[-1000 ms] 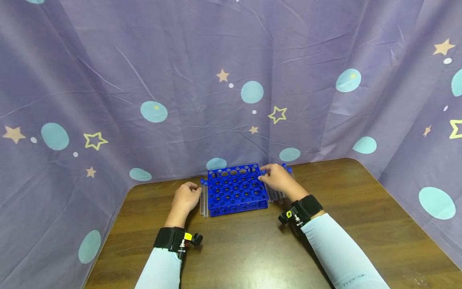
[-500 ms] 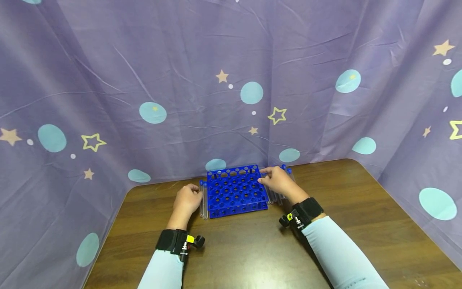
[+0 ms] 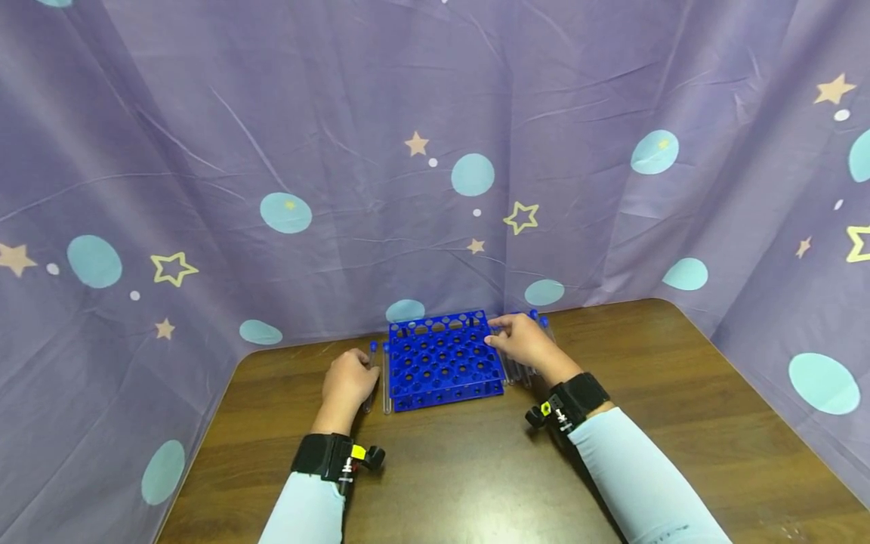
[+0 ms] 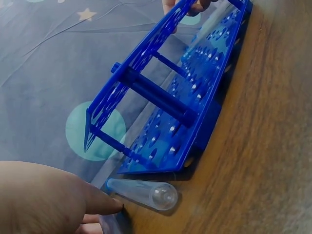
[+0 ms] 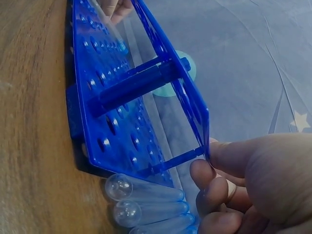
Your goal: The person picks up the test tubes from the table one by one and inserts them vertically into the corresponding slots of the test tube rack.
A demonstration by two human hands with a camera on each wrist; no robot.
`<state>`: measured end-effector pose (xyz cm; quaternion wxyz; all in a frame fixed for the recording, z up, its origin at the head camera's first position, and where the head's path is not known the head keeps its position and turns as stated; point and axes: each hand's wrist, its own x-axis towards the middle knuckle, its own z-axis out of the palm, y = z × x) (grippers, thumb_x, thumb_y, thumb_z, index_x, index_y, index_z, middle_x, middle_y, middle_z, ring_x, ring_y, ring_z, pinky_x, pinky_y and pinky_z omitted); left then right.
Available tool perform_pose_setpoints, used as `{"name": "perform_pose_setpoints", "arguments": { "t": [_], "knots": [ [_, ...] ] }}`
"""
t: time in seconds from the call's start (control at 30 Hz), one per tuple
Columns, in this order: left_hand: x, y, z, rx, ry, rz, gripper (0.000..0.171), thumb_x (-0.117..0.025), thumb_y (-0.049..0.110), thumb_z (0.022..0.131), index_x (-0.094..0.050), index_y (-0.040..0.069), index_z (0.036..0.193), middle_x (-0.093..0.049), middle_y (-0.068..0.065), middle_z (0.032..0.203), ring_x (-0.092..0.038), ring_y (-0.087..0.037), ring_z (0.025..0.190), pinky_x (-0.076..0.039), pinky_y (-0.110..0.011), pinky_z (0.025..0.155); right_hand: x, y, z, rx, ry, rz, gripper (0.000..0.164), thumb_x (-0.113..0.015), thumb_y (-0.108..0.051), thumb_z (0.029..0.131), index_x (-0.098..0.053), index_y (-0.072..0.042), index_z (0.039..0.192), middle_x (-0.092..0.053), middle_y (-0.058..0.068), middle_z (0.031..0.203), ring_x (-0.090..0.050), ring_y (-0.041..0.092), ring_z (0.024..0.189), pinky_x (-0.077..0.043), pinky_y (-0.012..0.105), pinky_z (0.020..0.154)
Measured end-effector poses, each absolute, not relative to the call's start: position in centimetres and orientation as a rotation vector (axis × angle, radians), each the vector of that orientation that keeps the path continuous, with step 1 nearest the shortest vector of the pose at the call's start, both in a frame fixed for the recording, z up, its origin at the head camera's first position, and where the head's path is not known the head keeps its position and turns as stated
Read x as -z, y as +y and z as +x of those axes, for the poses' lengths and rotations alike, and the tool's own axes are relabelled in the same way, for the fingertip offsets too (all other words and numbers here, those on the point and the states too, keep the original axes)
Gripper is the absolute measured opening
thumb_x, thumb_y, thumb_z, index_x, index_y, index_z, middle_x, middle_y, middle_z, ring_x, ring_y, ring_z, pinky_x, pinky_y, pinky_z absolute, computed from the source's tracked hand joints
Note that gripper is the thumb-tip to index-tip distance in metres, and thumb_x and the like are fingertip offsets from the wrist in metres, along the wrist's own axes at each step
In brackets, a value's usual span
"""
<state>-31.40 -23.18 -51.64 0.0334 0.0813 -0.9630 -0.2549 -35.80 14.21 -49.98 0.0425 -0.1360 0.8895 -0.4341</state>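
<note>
A blue test tube rack (image 3: 445,359) with rows of round holes stands at the back of the table. My left hand (image 3: 348,380) is at its left, thumb and fingers pinching a clear blue-capped test tube (image 3: 371,378), mostly covered by the hand in the left wrist view. Between that tube and the rack lies a second test tube (image 4: 144,193). On the other side, my right hand (image 3: 525,341) pinches the edge of the rack's upper plate (image 5: 202,117) between thumb and fingers. Several more capped test tubes (image 5: 156,212) lie side by side below the right hand.
The wooden table (image 3: 448,468) has rounded back corners. Behind and beside it hangs a purple curtain (image 3: 367,113) printed with stars and dots, close to the rack's back.
My left hand has taken the outer test tube and drawn it slightly left, widening the gap to the other tube. My right hand stays at the rack's edge.
</note>
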Motion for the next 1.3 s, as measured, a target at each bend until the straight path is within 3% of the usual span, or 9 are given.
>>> {"name": "perform_pose_setpoints", "arguments": {
  "t": [0.4, 1.3],
  "knots": [
    [51.35, -23.19, -31.22, 0.76, -2.977, 0.262, 0.039, -0.081, 0.032, 0.103, -0.077, -0.002, 0.121, -0.081, -0.024, 0.125, -0.077, -0.047, 0.114, -0.062, -0.063, 0.099, 50.09, 14.24, -35.88, 1.342, 2.712, -0.387, 0.049, -0.078, -0.021, 0.109, -0.068, 0.002, 0.151, -0.076, 0.007, 0.078, -0.062, 0.013, 0.057, -0.053, 0.03, 0.058],
    [51.56, -23.43, -30.94, 0.786, -2.966, 0.3, 0.04, -0.084, 0.035, 0.103, -0.076, 0.0, 0.121, -0.081, -0.021, 0.125, -0.077, -0.045, 0.114, -0.061, -0.06, 0.097, 50.12, 14.28, -35.82, 1.331, 2.717, -0.416, 0.048, -0.077, -0.021, 0.109, -0.069, 0.004, 0.149, -0.076, 0.005, 0.075, -0.061, 0.012, 0.055, -0.053, 0.03, 0.058]
  ]
}}
